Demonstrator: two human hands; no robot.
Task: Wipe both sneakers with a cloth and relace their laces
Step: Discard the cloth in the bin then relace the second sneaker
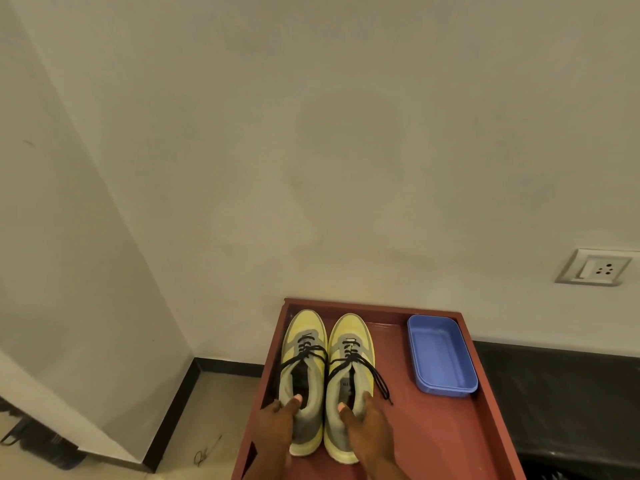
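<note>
Two yellow-and-grey sneakers with black laces stand side by side, toes toward the wall, on a reddish-brown table. My left hand grips the heel collar of the left sneaker, with the thumb over the collar's edge. My right hand grips the heel collar of the right sneaker the same way. The laces of both shoes are loose, and one end trails onto the table at the right sneaker's side. No cloth is in view.
A blue plastic tub sits on the table to the right of the shoes. A pale wall rises just behind the table, with a wall socket at the right. A black surface lies right of the table, and floor lies to the left.
</note>
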